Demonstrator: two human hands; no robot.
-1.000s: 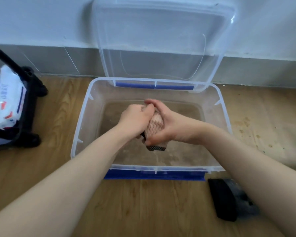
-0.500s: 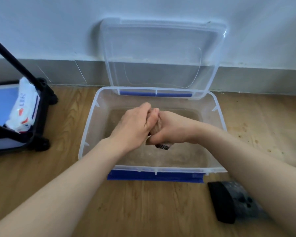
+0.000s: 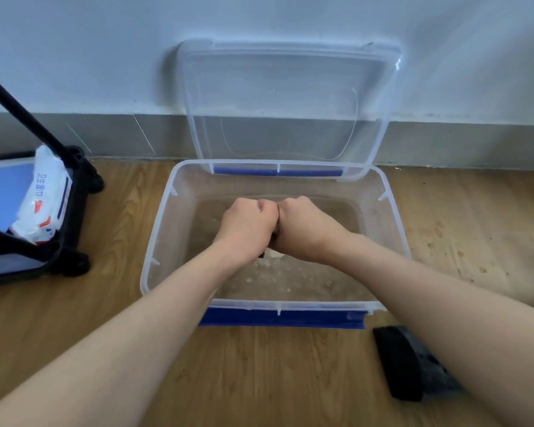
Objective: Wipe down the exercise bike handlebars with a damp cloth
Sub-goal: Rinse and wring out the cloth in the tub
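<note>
Both my hands are fists pressed knuckle to knuckle over a clear plastic tub (image 3: 154,257) of water on the floor. My left hand (image 3: 248,224) and my right hand (image 3: 305,228) grip the cloth (image 3: 267,254) between them. The cloth is almost wholly hidden in my palms; only a small dark and pale tip shows below the fists. Drops dimple the water under my hands. No handlebars appear in this view.
The tub's clear lid (image 3: 287,103) leans open against the wall behind it. A black frame (image 3: 71,211) with a pack of wet wipes (image 3: 42,198) stands at the left. A black object (image 3: 398,362) lies on the wood floor near my right forearm.
My hands have closed fully round the cloth and turned knuckles up, hiding the pink cloth that showed before. Drops now fall into the water. The camera has tilted and pulled back.
</note>
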